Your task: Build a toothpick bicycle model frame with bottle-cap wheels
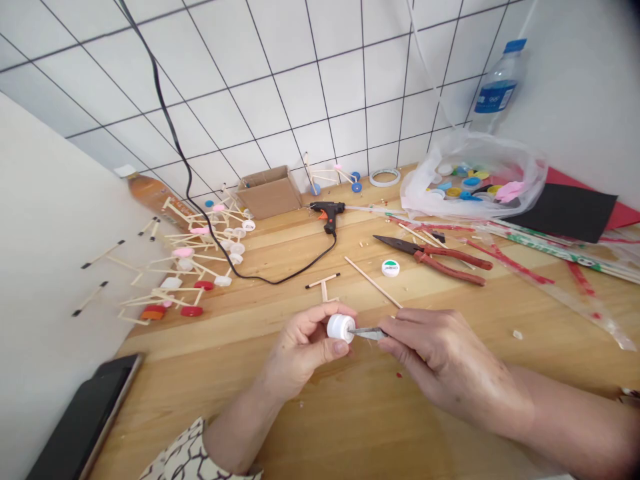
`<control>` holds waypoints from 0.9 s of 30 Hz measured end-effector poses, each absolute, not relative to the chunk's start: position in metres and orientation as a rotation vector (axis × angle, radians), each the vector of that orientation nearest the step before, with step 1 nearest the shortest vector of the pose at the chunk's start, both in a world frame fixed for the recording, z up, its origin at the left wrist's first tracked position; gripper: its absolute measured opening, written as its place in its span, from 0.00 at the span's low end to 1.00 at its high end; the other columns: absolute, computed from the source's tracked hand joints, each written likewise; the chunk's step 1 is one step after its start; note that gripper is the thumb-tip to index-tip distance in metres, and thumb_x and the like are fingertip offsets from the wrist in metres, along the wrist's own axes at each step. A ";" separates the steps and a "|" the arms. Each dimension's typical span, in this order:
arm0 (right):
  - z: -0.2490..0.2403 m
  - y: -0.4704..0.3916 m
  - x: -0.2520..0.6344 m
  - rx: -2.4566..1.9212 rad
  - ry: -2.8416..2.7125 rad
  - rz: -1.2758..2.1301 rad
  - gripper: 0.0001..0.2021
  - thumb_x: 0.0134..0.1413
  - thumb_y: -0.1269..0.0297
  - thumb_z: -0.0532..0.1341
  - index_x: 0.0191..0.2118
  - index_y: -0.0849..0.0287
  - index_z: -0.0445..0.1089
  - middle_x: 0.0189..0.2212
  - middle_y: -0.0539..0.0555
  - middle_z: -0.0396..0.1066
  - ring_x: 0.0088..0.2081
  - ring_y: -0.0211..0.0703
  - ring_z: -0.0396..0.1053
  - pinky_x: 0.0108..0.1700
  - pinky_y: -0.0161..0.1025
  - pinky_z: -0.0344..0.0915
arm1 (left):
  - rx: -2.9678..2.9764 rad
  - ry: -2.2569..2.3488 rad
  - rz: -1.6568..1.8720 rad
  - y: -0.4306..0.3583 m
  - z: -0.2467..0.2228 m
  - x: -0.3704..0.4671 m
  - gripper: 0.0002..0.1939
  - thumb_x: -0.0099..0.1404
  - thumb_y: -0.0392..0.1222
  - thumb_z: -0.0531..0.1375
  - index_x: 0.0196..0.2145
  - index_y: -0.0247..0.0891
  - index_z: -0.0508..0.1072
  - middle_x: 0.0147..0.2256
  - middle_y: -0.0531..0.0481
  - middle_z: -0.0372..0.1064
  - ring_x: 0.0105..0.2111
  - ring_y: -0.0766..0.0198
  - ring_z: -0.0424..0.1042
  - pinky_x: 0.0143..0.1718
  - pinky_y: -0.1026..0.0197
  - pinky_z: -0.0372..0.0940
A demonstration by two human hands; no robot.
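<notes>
My left hand (307, 343) grips a white bottle cap (341, 328) between thumb and fingers, its end turned to the right. In my right hand (445, 357) is a pointed metal blade (369, 333), whose handle is hidden by the fingers. The blade's tip touches the middle of the cap's end; how deep it goes I cannot tell. Just beyond my left hand lies a small T-shaped piece of sticks (323, 281) with black ends. A loose wooden stick (373, 281) and a white cap with a green mark (391, 268) lie beyond my hands.
Red-handled pliers (435, 257) lie to the right. A black glue gun (327, 215) trails its cord leftward. Several stick-and-cap models (195, 257) stand left, near a cardboard box (270, 193). A plastic bag of caps (430, 175) and a water bottle (495, 97) are back right; a phone (95, 407) lies front left.
</notes>
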State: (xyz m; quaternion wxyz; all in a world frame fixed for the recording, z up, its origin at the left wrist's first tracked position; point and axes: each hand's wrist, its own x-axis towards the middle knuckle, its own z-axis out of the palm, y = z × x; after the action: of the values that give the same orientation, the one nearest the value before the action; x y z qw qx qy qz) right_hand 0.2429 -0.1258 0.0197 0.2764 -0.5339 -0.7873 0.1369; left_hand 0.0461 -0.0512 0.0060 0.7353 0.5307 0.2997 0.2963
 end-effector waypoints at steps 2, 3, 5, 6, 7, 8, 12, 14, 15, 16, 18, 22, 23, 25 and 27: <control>0.020 -0.126 0.242 -1.438 -2.126 0.348 0.13 0.61 0.67 0.50 0.26 0.59 0.64 0.21 0.48 0.63 0.23 0.36 0.60 0.26 0.35 0.50 | 1.178 0.657 0.641 -0.051 0.006 0.046 0.14 0.50 0.41 0.68 0.37 0.40 0.77 0.28 0.52 0.67 0.27 0.70 0.64 0.28 0.70 0.65; 0.021 -0.126 0.242 -1.439 -2.131 0.323 0.13 0.61 0.68 0.50 0.26 0.59 0.64 0.21 0.48 0.64 0.23 0.36 0.60 0.26 0.35 0.50 | 1.189 0.659 0.636 -0.051 0.006 0.045 0.14 0.50 0.41 0.68 0.37 0.40 0.77 0.28 0.52 0.67 0.27 0.70 0.64 0.28 0.70 0.65; 0.021 -0.126 0.241 -1.439 -2.140 0.235 0.12 0.60 0.68 0.51 0.26 0.59 0.65 0.21 0.49 0.63 0.22 0.37 0.60 0.25 0.36 0.49 | 1.225 0.674 0.625 -0.051 0.005 0.044 0.14 0.51 0.40 0.68 0.37 0.40 0.76 0.29 0.52 0.67 0.28 0.69 0.63 0.29 0.69 0.64; 0.022 -0.127 0.240 -1.436 -2.146 0.181 0.12 0.60 0.68 0.51 0.26 0.59 0.64 0.20 0.49 0.63 0.22 0.37 0.59 0.25 0.36 0.48 | 1.251 0.685 0.621 -0.051 0.006 0.043 0.14 0.51 0.40 0.67 0.38 0.40 0.76 0.29 0.52 0.67 0.28 0.69 0.63 0.29 0.69 0.64; 0.022 -0.127 0.239 -1.431 -2.153 0.129 0.12 0.60 0.69 0.51 0.25 0.60 0.64 0.20 0.49 0.63 0.21 0.37 0.59 0.24 0.37 0.48 | 1.282 0.698 0.622 -0.051 0.006 0.043 0.14 0.52 0.40 0.67 0.38 0.39 0.76 0.29 0.52 0.66 0.28 0.69 0.63 0.29 0.70 0.63; 0.022 -0.127 0.239 -1.422 -2.162 0.081 0.13 0.60 0.69 0.51 0.25 0.60 0.64 0.20 0.49 0.63 0.21 0.38 0.58 0.24 0.37 0.48 | 1.315 0.714 0.624 -0.052 0.007 0.043 0.13 0.52 0.39 0.67 0.38 0.39 0.76 0.29 0.53 0.66 0.28 0.70 0.63 0.29 0.70 0.62; 0.021 -0.130 0.238 -1.397 -2.205 -0.019 0.14 0.61 0.70 0.50 0.25 0.60 0.65 0.20 0.51 0.63 0.21 0.39 0.58 0.25 0.38 0.48 | 1.430 0.798 0.656 -0.055 0.012 0.044 0.12 0.52 0.36 0.66 0.37 0.37 0.75 0.29 0.53 0.67 0.28 0.70 0.63 0.29 0.71 0.60; 0.021 -0.132 0.238 -1.406 -2.209 0.004 0.14 0.61 0.70 0.50 0.25 0.61 0.65 0.21 0.51 0.64 0.21 0.39 0.58 0.25 0.38 0.49 | 1.482 0.834 0.666 -0.057 0.014 0.044 0.12 0.52 0.35 0.65 0.36 0.36 0.75 0.29 0.52 0.67 0.28 0.69 0.64 0.29 0.70 0.60; 0.021 -0.132 0.238 -1.424 -2.199 0.048 0.14 0.60 0.70 0.50 0.25 0.61 0.66 0.21 0.51 0.64 0.21 0.39 0.58 0.25 0.37 0.48 | 1.514 0.845 0.671 -0.057 0.015 0.044 0.12 0.52 0.35 0.65 0.36 0.35 0.75 0.29 0.52 0.68 0.28 0.69 0.65 0.30 0.69 0.61; 0.021 -0.132 0.238 -1.445 -2.179 0.118 0.14 0.60 0.69 0.50 0.25 0.61 0.66 0.21 0.51 0.64 0.21 0.38 0.58 0.25 0.37 0.48 | 1.553 0.852 0.676 -0.058 0.015 0.044 0.12 0.52 0.35 0.65 0.37 0.35 0.75 0.29 0.52 0.68 0.29 0.68 0.65 0.30 0.69 0.61; 0.022 -0.130 0.237 -1.498 -2.107 0.353 0.14 0.60 0.68 0.50 0.25 0.60 0.66 0.20 0.49 0.63 0.21 0.36 0.57 0.25 0.36 0.49 | 1.649 0.856 0.700 -0.059 0.015 0.044 0.12 0.53 0.35 0.64 0.38 0.35 0.74 0.30 0.51 0.69 0.29 0.67 0.67 0.31 0.68 0.62; 0.024 -0.122 0.237 -1.528 -1.897 0.978 0.17 0.59 0.66 0.49 0.19 0.59 0.59 0.16 0.44 0.49 0.20 0.32 0.48 0.23 0.32 0.48 | 1.891 0.827 0.781 -0.061 0.016 0.043 0.11 0.55 0.34 0.62 0.38 0.35 0.74 0.31 0.50 0.70 0.30 0.66 0.69 0.32 0.67 0.64; 0.024 -0.121 0.237 -1.522 -1.859 1.085 0.18 0.59 0.66 0.49 0.17 0.59 0.56 0.16 0.44 0.45 0.20 0.32 0.46 0.22 0.32 0.47 | 1.944 0.823 0.802 -0.061 0.017 0.043 0.11 0.55 0.33 0.62 0.38 0.35 0.74 0.31 0.50 0.71 0.29 0.65 0.69 0.32 0.66 0.64; 0.025 -0.120 0.236 -1.519 -1.850 1.139 0.19 0.59 0.66 0.48 0.16 0.59 0.54 0.16 0.43 0.43 0.19 0.32 0.45 0.21 0.31 0.46 | 2.010 0.828 0.827 -0.061 0.017 0.043 0.11 0.55 0.33 0.62 0.38 0.35 0.74 0.31 0.49 0.71 0.29 0.65 0.69 0.33 0.66 0.64; 0.024 -0.123 0.236 -1.540 -1.942 0.920 0.18 0.60 0.67 0.49 0.19 0.59 0.59 0.15 0.44 0.50 0.19 0.33 0.49 0.22 0.32 0.48 | 1.994 0.845 0.823 -0.061 0.017 0.043 0.11 0.55 0.34 0.62 0.38 0.35 0.74 0.31 0.49 0.71 0.29 0.65 0.69 0.32 0.66 0.64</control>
State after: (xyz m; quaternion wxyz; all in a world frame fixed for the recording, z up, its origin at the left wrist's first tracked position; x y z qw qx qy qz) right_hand 0.2363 -0.1228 0.0240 0.2461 -0.5646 -0.7120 0.3372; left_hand 0.0434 -0.0612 0.0168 0.4009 0.7885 0.3343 0.3254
